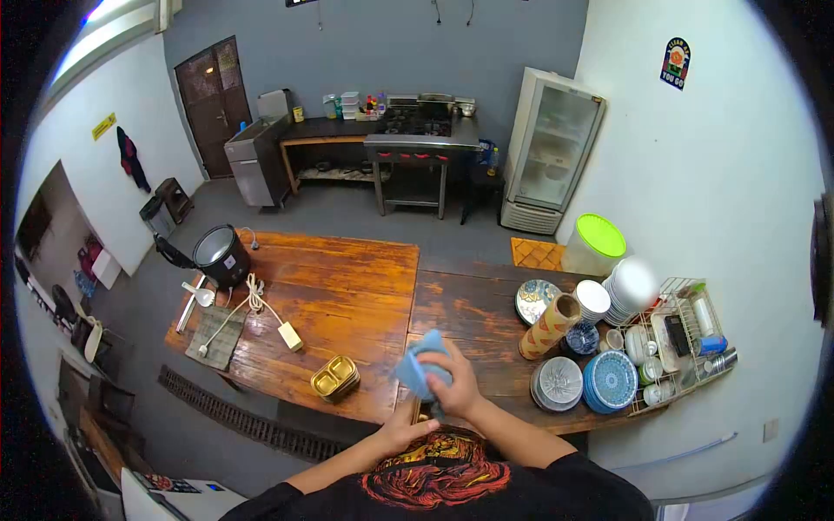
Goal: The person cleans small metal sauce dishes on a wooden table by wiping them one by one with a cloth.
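My right hand grips a light-blue cloth, its folds bunched under the fingers, over the front edge of the wooden table. Close below it, my left hand is curled, thumb pointing right. A sliver of something gold-coloured shows between both hands; its shape is mostly hidden by them and the cloth. To the left of my hands sits a small stack of gold-coloured divided dishes on the table.
On the left table are a black rice cooker, a power strip and a grey mat. Rightward stand a patterned cylinder, blue plates, grey plates and a wire dish rack.
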`<state>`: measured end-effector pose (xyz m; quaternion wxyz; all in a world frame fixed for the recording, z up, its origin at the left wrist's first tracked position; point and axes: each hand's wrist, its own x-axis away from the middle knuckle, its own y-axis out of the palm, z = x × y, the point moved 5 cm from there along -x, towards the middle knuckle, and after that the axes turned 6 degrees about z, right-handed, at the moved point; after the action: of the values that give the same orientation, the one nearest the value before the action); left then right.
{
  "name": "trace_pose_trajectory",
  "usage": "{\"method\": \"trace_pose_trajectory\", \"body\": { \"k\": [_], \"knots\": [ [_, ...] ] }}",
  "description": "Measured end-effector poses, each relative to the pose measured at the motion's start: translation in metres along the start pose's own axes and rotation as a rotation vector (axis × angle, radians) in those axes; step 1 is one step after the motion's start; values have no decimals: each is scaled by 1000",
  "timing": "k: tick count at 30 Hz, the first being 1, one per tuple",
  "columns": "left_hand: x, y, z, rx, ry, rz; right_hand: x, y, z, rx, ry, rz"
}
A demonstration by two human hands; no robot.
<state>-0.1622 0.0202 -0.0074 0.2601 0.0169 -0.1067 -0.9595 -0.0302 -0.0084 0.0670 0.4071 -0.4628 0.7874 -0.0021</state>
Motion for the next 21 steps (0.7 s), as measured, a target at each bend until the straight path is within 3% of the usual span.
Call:
{"method": "trace_pose_trajectory", "body": {
  "k": [4,5,9,11,12,14,16,17,19,20,21],
  "knots": [
    [-5,-9,-5,-239,124,45,10,12,32,-246,346,36],
    [-5,-10,-4,-239,119,46,12,15,36,-248,350,35],
    [2,-14,28,-595,578,312,30,36,56,-652,688,-5],
    [7,-10,52,-380,734,403,37,46,52,-682,706,-16],
    [6,-16,42,-382,708,417,42,54,49,-710,719,-25],
    [9,-38,0,-12,620,409,59,73,38,-776,769,-54],
    [10,-69,-14,-29,245,712,60,80,22,-629,703,-98],
    [7,-76,-9,-30,211,751,55,77,12,-649,736,-131],
    [-1,-92,19,-68,446,863,49,68,0,-481,814,-348],
    [0,-107,26,-122,323,862,58,73,5,-489,771,-495],
    [-2,-144,-8,-241,348,961,68,78,10,-495,722,-637]
  ]
}}
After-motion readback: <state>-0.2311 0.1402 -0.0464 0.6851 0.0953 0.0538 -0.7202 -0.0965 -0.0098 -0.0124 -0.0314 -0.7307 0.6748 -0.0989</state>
